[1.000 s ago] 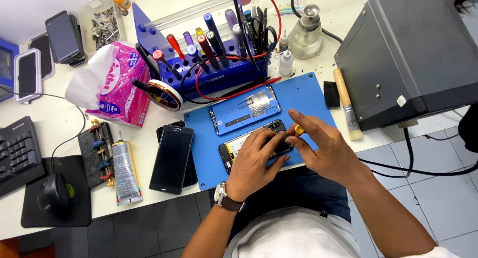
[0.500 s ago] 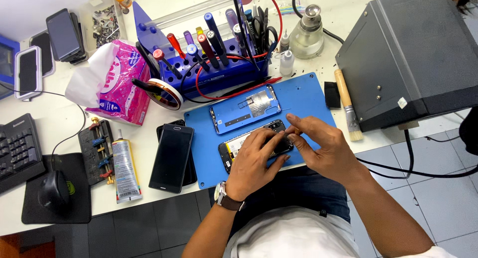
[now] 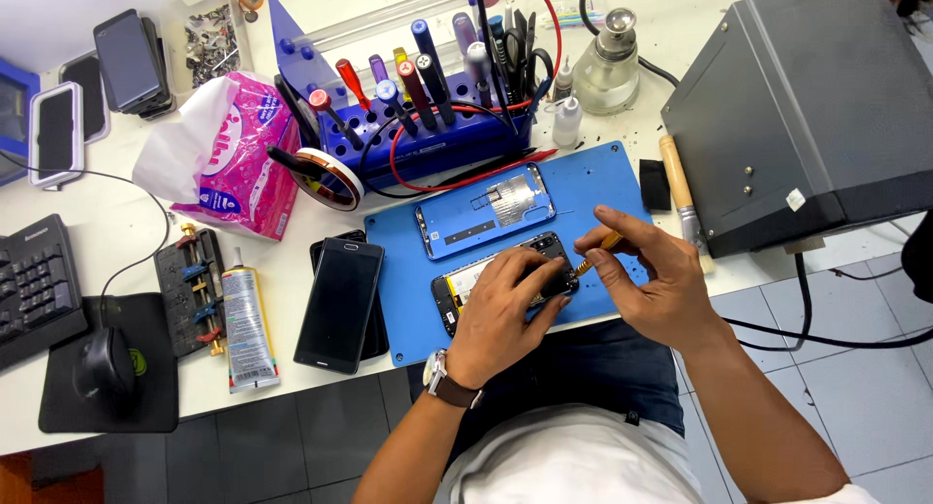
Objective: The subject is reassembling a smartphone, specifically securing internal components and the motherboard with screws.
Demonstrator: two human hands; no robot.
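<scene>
On blue mat (image 3: 593,188) | opened phone (image 3: 465,288) under left hand (image 3: 505,314) | screwdriver (image 3: 595,254) pinched, right hand (image 3: 656,280)

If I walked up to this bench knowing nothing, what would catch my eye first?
Probably the blue work mat at the centre, where the left hand steadies an opened phone while the right hand works a small screwdriver into it. Behind stands a blue tool rack, with a pink tissue pack to its left.

Opened phone (image 3: 505,280) on mat (image 3: 408,319), apparently flat
</scene>
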